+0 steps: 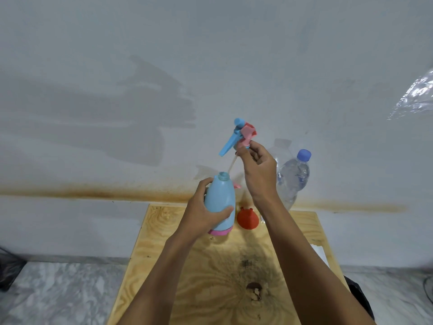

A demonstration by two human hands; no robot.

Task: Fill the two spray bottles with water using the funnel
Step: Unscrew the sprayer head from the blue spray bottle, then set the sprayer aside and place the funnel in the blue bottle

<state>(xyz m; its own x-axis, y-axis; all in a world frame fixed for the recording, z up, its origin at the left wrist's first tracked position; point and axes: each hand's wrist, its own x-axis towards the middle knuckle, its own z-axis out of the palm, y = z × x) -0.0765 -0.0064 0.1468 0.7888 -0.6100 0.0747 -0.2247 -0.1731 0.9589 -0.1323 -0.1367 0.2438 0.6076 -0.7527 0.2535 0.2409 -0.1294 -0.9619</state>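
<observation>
My left hand (203,210) grips a light blue spray bottle (220,200) with a pink base, held above the wooden table (164,231); its neck is uncovered. My right hand (257,170) pinches the blue and pink spray head (236,134), lifted above the bottle, with its thin dip tube (232,164) still reaching down to the neck. A red funnel (247,218) lies on the table just right of the bottle. A second pink part peeks out behind the blue bottle (237,185); what it belongs to is hidden.
A clear water bottle (294,177) with a blue cap stands at the table's back right, against the white wall. A dark knot (254,288) marks the tabletop. Marble floor lies to both sides, and clear plastic (417,97) hangs at the far right.
</observation>
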